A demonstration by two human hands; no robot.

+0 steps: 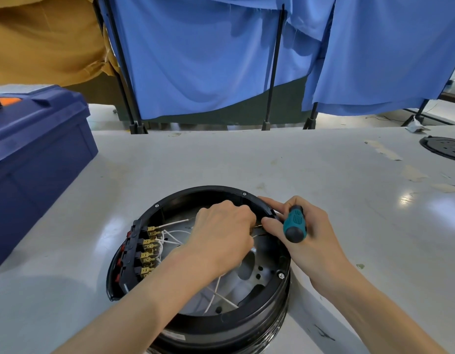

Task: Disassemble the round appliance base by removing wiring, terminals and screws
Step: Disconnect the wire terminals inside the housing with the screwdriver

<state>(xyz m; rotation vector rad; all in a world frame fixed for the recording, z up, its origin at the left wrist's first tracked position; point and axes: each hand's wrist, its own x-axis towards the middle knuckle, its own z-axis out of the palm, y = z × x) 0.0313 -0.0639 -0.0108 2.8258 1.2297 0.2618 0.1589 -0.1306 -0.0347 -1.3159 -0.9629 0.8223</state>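
**A:** In the head view, where do we find the round appliance base [259, 310]?

**B:** We see it low and centre on the pale surface [247, 159], open side up, with both our forearms reaching over its near rim.

**A:** What do we see inside it?

**B:** White wires [175, 233] loop over the metal floor and run to a row of brass terminals [149, 245]. These sit on a black terminal block [133, 241] at the base's left side. We also spot screws [280, 275] seated in the black rim.

**A:** How does our left hand [221, 231] lie?

**B:** It reaches down into the base toward the far right wall. Its fingers are curled together and the tips are hidden behind the knuckles, so we cannot tell whether they pinch anything.

**A:** And our right hand [313, 238]?

**B:** It rests on the right rim with its fingers clamped round a screwdriver [295, 223]. We see the teal and black handle, but the shaft is hidden. The thumb stretches toward the left fingertips, just beside them.

**A:** What else lies around us?

**B:** A blue toolbox [37, 149] stands at the left, well apart from the base. A black round disc [446, 148] lies at the far right edge. Behind the surface, blue cloth [208, 60] hangs on black stands, with mustard cloth [42, 39] at the upper left.
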